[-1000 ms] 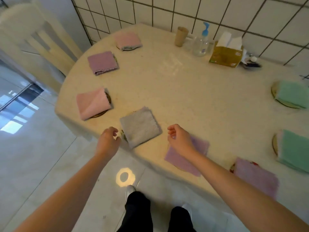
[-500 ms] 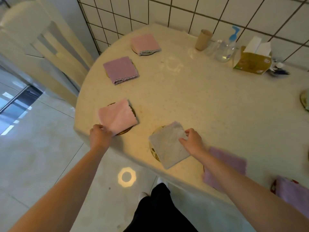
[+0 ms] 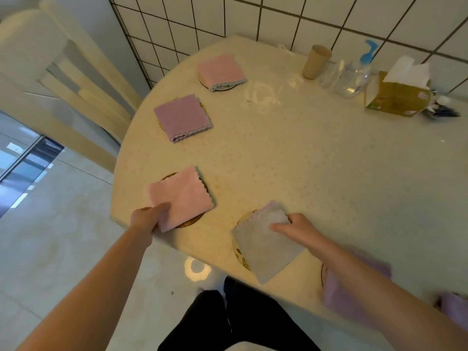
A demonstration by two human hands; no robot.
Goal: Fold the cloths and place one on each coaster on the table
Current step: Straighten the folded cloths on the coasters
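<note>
While both hands were off the cloths a second ago, each now has one: left hand (image 3: pixel 148 219) pinches the near corner of the pink cloth (image 3: pixel 182 198), thumb on top, grip closed on the fabric. Right hand (image 3: pixel 295 228) rests on the grey cloth (image 3: pixel 264 243), fingers bent over its far edge; grip looks like it's holding that edge, though I can't see under the fingers.

Read: both cloths are already folded and on coasters, but skewed. Pink sits off-centre on its coaster (image 3: pixel 188 222), corner hanging over the desk (image 3: pixel 316 173) edge. Grey covers most of its coaster (image 3: pixel 239 252), also overhanging. Looks like final squaring-up, not folding.

Camera has also shifted left since then; the green cloths are out of frame.

Count, visible now:
- Folded cloths: 6. Far pink cloth (image 3: pixel 221 69), mauve cloth (image 3: pixel 181 117), pink, grey, plus two blurred purple ones at lower right (image 3: pixel 354 295) (image 3: pixel 453 306).
- Coaster rims showing: at least 5; the one under the last purple cloth can't be made out.
- Clutter at the back: 1 paper cup (image 3: pixel 316 62), 1 pump bottle (image 3: pixel 354 74), 1 tissue box (image 3: pixel 397 97).
- 1 chair (image 3: pixel 63 79) left of the desk.

Task looks near done on this side.
</note>
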